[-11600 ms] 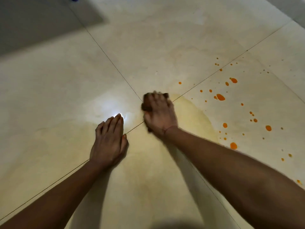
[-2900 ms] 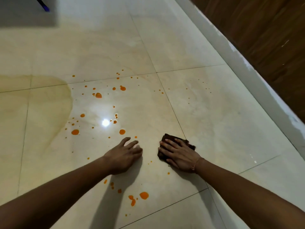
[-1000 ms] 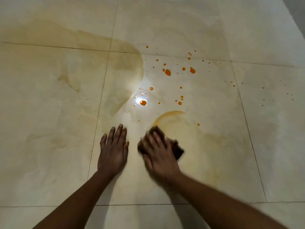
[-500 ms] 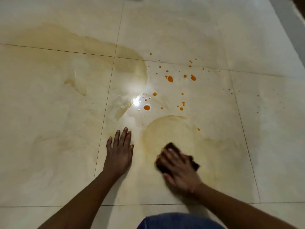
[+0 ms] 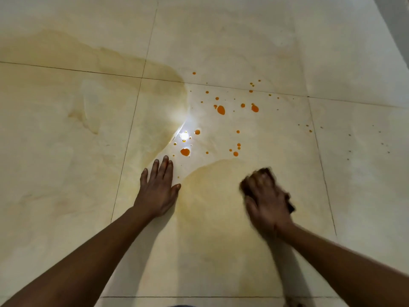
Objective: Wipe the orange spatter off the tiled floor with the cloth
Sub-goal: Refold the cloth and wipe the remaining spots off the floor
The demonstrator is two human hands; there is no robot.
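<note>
Orange spatter (image 5: 220, 109) dots the cream tiled floor (image 5: 55, 165) ahead of me, with larger drops near the light glare and small specks trailing to the right. My right hand (image 5: 266, 200) presses flat on a dark brown cloth (image 5: 266, 172), which shows at my fingertips and at the right edge of the hand; the hand is motion-blurred. It lies below and right of the drops, on a yellowish wet smear (image 5: 212, 196). My left hand (image 5: 158, 189) rests flat on the floor, fingers together, just below one big drop (image 5: 185, 152).
A wide tan wet stain (image 5: 93, 56) spreads over the tiles at the upper left. Grout lines (image 5: 126, 149) cross the floor. A bright light reflection (image 5: 184, 135) sits among the drops. A grey strip shows at the top right corner.
My right hand has swept the cloth to the right and slightly up across the smear. The left hand stays planted in place. The view has shifted a little closer.
</note>
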